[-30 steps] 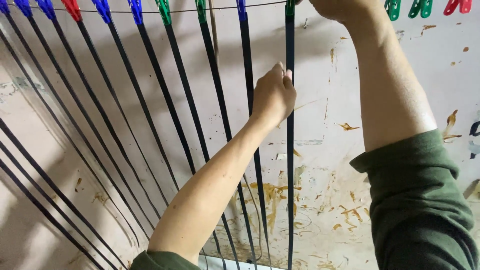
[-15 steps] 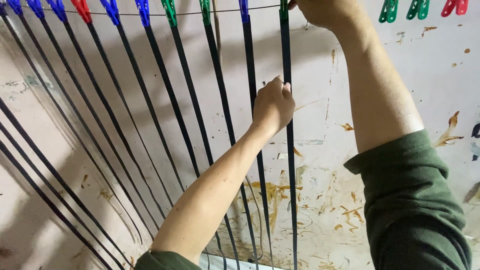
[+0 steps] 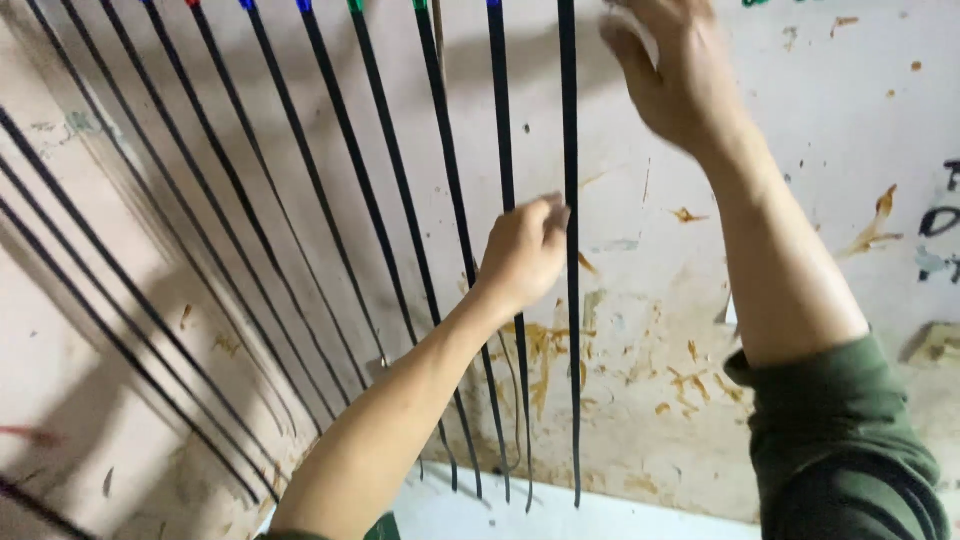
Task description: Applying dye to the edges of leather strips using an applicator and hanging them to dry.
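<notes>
Where it hangs vertical at frame centre, the rightmost black strip [image 3: 570,300] sits pinched in my left hand [image 3: 525,250] at mid-length. My right hand [image 3: 680,75], upper right, is nearer its top end, fingers loose, gripping nothing I can see.

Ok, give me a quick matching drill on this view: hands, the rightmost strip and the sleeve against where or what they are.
Things:
1. left hand
2. right hand
3. rightmost black strip
4. sleeve

Descriptions:
A. dark green, bottom right
B. raised near the top edge
C. at mid-height, fingers on a strip
D. hangs straight down the wall

Pairs: 1-C, 2-B, 3-D, 4-A
</notes>
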